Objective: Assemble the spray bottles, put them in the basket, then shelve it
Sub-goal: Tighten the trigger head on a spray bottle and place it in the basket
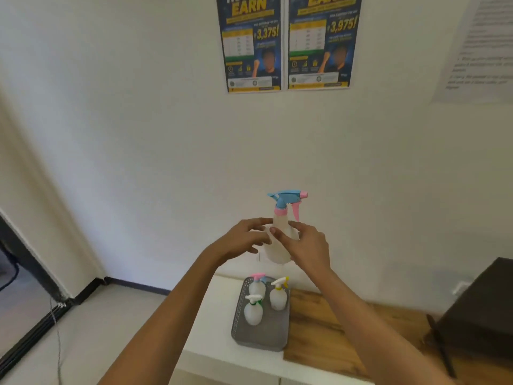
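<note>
Both hands, left (245, 237) and right (306, 244), clasp our bottle (279, 240) upright, probably checking its sprayer; the basket (261, 336) waits below them.

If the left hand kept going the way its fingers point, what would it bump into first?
The left hand points right, toward the spray bottle held up in front of the wall. Its fingers already look to be at the bottle's side, so it would meet the bottle first, though depth is hard to judge.
</note>
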